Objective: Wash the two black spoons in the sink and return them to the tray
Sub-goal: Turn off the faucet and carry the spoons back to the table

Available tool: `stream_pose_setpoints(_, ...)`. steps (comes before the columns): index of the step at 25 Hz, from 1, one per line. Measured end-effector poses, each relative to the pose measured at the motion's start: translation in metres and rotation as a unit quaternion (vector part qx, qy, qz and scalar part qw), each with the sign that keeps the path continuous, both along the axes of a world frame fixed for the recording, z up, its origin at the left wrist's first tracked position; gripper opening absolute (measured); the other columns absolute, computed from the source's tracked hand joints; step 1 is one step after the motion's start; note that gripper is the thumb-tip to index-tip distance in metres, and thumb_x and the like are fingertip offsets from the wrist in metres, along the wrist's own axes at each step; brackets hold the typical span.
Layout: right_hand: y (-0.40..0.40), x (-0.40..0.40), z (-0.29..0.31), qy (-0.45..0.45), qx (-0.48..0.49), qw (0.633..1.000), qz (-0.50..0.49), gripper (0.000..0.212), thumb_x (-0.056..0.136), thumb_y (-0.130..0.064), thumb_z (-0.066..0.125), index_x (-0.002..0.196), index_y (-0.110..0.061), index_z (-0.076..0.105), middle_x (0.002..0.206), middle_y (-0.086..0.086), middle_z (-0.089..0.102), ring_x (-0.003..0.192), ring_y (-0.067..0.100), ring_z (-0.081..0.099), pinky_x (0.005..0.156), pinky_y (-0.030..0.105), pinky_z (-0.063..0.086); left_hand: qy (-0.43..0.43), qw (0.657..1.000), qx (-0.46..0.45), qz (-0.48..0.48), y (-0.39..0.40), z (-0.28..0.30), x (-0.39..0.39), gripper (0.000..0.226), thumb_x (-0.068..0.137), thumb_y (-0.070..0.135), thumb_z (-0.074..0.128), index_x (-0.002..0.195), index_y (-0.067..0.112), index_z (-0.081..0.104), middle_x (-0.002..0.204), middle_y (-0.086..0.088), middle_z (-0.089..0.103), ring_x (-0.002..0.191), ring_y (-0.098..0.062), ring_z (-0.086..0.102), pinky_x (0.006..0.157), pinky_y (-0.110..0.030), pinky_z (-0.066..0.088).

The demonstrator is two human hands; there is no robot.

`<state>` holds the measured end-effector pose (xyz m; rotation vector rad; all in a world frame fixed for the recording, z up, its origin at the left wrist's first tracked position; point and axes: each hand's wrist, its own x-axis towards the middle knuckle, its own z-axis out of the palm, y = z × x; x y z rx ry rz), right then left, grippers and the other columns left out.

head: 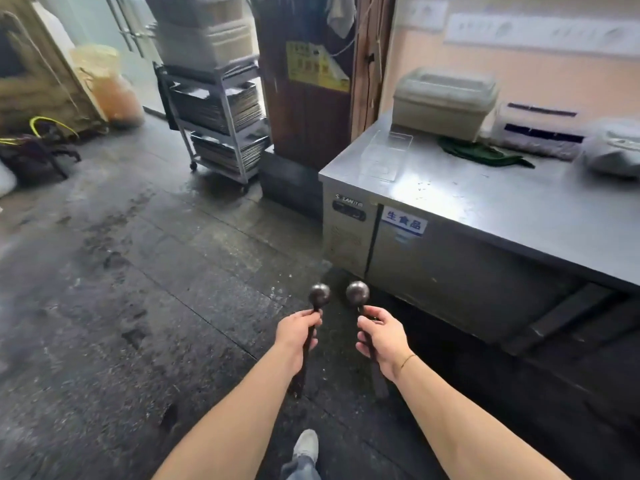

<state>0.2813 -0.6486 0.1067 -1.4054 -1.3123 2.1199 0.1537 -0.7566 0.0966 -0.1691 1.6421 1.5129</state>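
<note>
Gripping one spoon (320,295) per hands (298,336).

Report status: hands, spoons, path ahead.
Left hand grips one black spoon, right hand grips the other, bowls up. No sink or tray in view. Wet floor ahead, steel counter to the right.

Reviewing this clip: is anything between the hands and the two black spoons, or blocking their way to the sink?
Nothing separates them: the left hand already grips one black round-bowled spoon and the right hand grips the other black spoon. No sink or tray is in view, so that route cannot be judged; only the wet dark floor lies directly ahead.
</note>
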Motion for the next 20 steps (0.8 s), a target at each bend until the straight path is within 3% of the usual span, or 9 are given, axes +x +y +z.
stream_pose_setpoints(9, 0.063, -0.058, -0.001, -0.016, -0.002, 0.994, -0.111, 0.025, 0.092, -0.004, 0.058, 0.115, -0.014, 0.062, 0.089, 0.007, 0.062, 0.063, 0.014, 0.057, 0.064, 0.033, 0.055, 0.002, 0.994, -0.01, -0.113, 0.094, -0.011, -0.078, 0.012, 0.088, 0.008, 0.061, 0.089, 0.017, 0.069, 0.074, -0.001, 0.063, 0.057, -0.011, 0.05, 0.052, -0.025, 0.041)
stream_pose_setpoints(20, 0.159, -0.094, -0.009, -0.01, -0.01, 0.98, -0.199, 0.02, 0.091, -0.002, 0.061, 0.106, -0.014, 0.062, 0.082, 0.007, 0.062, 0.064, 0.016, 0.059, 0.067, 0.035, 0.06, 0.021, 0.976, -0.021, -0.214, 0.212, -0.015, -0.126, 0.009, 0.091, 0.019, 0.061, 0.097, 0.019, 0.069, 0.08, 0.002, 0.066, 0.061, -0.01, 0.055, 0.057, -0.025, 0.047)
